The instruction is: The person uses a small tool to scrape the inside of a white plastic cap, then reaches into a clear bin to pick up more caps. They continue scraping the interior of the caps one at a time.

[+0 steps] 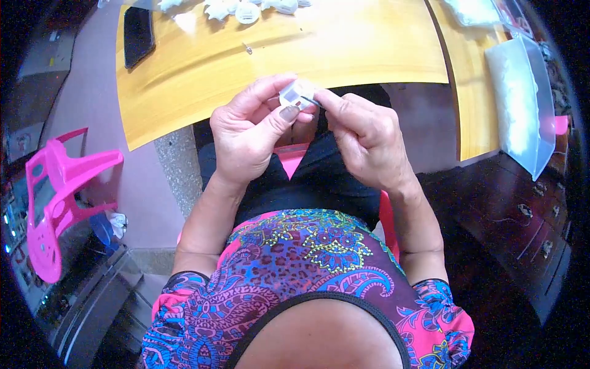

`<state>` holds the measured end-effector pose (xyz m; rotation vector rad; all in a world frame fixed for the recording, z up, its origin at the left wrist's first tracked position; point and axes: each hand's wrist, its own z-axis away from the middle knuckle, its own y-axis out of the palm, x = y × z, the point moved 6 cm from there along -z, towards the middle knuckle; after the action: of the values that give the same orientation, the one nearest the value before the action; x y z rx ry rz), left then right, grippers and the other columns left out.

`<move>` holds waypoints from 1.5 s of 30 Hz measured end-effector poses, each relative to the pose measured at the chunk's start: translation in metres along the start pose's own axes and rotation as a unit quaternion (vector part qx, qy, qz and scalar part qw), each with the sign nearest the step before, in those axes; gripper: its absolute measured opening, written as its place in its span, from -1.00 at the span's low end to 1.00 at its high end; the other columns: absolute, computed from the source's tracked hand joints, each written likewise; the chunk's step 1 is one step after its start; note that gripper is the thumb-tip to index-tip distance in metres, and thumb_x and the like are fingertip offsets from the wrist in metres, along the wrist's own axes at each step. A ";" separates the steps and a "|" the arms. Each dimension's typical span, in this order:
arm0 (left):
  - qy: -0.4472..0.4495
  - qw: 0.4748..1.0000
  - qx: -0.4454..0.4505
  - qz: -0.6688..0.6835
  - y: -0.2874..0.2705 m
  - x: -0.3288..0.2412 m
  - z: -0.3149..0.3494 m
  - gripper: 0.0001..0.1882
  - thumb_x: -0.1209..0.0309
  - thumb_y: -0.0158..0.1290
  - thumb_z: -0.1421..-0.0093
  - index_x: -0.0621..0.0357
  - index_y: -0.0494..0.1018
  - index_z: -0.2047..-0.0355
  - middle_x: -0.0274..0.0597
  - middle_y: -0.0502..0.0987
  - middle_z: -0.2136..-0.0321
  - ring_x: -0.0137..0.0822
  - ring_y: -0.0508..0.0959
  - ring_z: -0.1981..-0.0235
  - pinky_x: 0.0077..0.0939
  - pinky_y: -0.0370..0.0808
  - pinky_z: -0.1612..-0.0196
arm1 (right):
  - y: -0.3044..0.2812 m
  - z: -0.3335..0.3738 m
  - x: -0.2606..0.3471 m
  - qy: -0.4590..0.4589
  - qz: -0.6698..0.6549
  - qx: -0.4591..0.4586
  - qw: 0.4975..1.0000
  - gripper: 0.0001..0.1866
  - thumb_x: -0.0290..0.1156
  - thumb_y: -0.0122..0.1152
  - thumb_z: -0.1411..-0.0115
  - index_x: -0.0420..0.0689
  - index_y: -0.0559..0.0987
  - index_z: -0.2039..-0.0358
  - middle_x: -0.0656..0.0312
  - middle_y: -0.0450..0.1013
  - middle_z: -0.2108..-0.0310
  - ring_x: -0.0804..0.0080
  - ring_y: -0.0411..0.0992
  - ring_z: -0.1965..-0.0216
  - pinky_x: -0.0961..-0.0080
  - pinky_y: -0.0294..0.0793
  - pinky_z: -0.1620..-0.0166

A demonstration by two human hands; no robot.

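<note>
Over my lap, just short of the table's front edge, my left hand pinches a small white plastic piece between thumb and fingers. The piece is boxy, with a small dark opening on the side facing me. My right hand is closed around a thin dark tool, its tip against the white piece. Most of that tool is hidden by the fingers, so its kind does not show. On the table ahead lies a tiny metal part.
The wooden table carries a black phone at left and several white plastic pieces at the far edge. A clear bin of white items stands on the right. At left is a pink plastic stool.
</note>
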<state>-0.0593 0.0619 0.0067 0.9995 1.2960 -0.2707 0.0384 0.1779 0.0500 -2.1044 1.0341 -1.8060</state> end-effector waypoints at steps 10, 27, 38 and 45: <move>0.008 0.999 0.006 0.033 -0.001 0.006 -0.003 -0.65 0.61 0.05 -0.18 0.41 0.37 0.00 -0.02 0.56 0.26 -0.35 0.59 0.28 -0.50 0.55 0.16 | 0.003 0.002 -0.010 0.079 -0.099 0.050 0.991 -0.52 -0.67 -0.02 0.00 -0.10 0.50 0.02 -0.04 0.49 0.37 0.04 0.51 0.34 0.32 0.50 0.27; -0.020 1.000 -0.020 -0.005 0.000 0.007 -0.002 -0.65 0.60 0.07 -0.17 0.44 0.37 0.02 -0.02 0.57 0.28 -0.36 0.60 0.32 -0.55 0.57 0.19 | 0.002 0.000 -0.007 0.009 0.001 0.027 1.000 -0.55 -0.64 0.04 0.05 -0.10 0.52 0.09 -0.02 0.48 0.40 0.01 0.49 0.37 0.25 0.51 0.29; -0.018 0.999 -0.042 -0.005 0.002 0.013 0.002 -0.65 0.61 0.07 -0.17 0.45 0.37 0.02 -0.02 0.57 0.30 -0.37 0.59 0.33 -0.54 0.56 0.19 | 0.003 0.001 -0.009 0.043 0.029 0.035 0.998 -0.63 -0.59 0.03 0.02 -0.06 0.55 0.15 0.00 0.46 0.49 0.00 0.48 0.43 0.19 0.48 0.35; 0.000 0.999 -0.043 -0.030 0.004 0.017 0.002 -0.66 0.63 0.06 -0.17 0.45 0.38 0.03 -0.02 0.58 0.32 -0.37 0.59 0.34 -0.53 0.55 0.19 | 0.005 0.003 -0.017 0.071 -0.030 0.003 0.997 -0.70 -0.58 0.02 0.00 -0.11 0.55 0.22 -0.04 0.47 0.48 -0.01 0.49 0.39 0.18 0.49 0.32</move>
<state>-0.0503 0.0682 -0.0064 0.8888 1.3278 -0.2583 0.0394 0.1835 0.0333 -2.0494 1.0047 -2.0115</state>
